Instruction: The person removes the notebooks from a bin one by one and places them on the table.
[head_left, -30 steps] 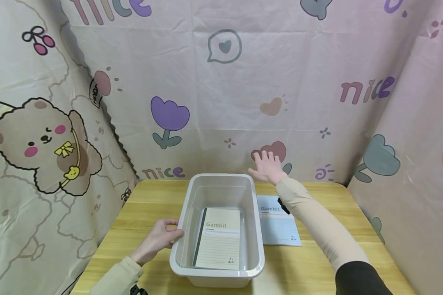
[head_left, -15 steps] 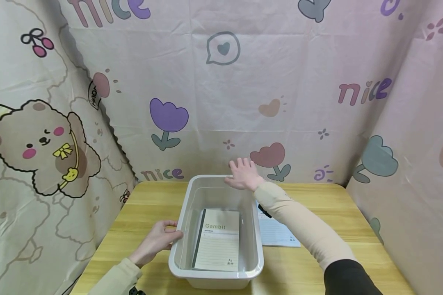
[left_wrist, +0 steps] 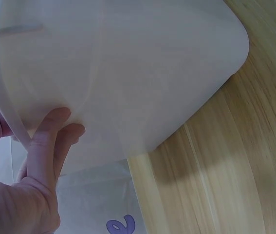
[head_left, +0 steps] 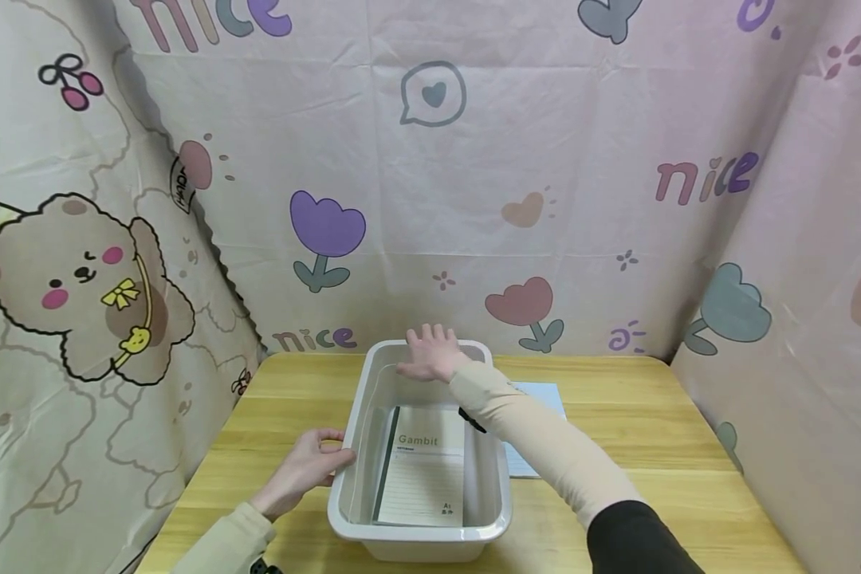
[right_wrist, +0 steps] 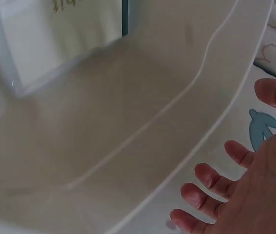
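A white plastic bin [head_left: 419, 532] stands on the table, with a cream notebook [head_left: 423, 470] marked Gambit lying flat inside. My left hand [head_left: 304, 469] grips the bin's left rim. In the left wrist view, fingers [left_wrist: 45, 146] press the outer wall while the thumb goes over the rim. Above the far end of the bin is my right hand [head_left: 434, 353], fingers spread, holding nothing. The right wrist view has that hand [right_wrist: 254, 180] beside the bin's far rim, the notebook showing at its upper left.
A light blue notebook [head_left: 541, 395] lies on the wooden table [head_left: 638, 430] right of the bin, partly hidden by the right sleeve [head_left: 545, 446]. A printed cloth [head_left: 430, 199] hangs close behind the table and along both sides.
My right hand has moved left, from above the blue notebook to over the bin's far end, fingers still spread. The left hand stays on the rim, and the bin has not moved.
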The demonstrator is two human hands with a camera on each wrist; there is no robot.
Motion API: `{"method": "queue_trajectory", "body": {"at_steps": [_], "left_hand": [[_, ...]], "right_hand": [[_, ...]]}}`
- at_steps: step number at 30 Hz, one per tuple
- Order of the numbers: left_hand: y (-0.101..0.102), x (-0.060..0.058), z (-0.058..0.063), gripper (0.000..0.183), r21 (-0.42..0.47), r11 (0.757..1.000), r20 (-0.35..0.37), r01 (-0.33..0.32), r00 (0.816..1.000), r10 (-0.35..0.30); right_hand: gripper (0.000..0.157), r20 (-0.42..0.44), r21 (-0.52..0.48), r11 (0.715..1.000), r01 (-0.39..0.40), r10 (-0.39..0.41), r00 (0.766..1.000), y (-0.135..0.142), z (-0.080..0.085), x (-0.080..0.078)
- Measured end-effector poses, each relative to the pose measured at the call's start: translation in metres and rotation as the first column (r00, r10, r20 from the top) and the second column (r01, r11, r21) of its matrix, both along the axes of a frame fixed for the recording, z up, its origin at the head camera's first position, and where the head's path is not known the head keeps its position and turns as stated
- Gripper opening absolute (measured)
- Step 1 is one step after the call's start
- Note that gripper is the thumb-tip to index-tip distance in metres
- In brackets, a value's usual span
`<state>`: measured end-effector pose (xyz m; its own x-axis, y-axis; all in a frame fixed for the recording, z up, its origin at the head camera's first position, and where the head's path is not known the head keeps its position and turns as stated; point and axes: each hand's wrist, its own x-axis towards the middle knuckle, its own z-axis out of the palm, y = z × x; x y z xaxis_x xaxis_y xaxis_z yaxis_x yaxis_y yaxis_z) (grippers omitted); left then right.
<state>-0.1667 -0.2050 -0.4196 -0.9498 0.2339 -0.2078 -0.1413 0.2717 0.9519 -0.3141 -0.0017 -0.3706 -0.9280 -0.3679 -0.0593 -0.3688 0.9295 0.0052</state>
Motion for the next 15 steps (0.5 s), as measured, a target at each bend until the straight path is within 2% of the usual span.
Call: {"method": "queue_trajectory", "body": {"at_steps": [7,15], "left_hand": [[-0.001,0.0,-0.001,0.052,0.002,1.0,-0.009,0.004,1.0,-0.004],[0.0,-0.001,-0.002,0.051,0.003,1.0,-0.009,-0.001,1.0,0.001]], "right_hand": [[0.076,0.078,-0.026,0.998,0.06,-0.058,0.995,-0.012,-0.023,0.002],[0.079,0.114,-0.064,0.991,0.121,-0.113,0.987,-0.017,-0.054,0.006]]}}
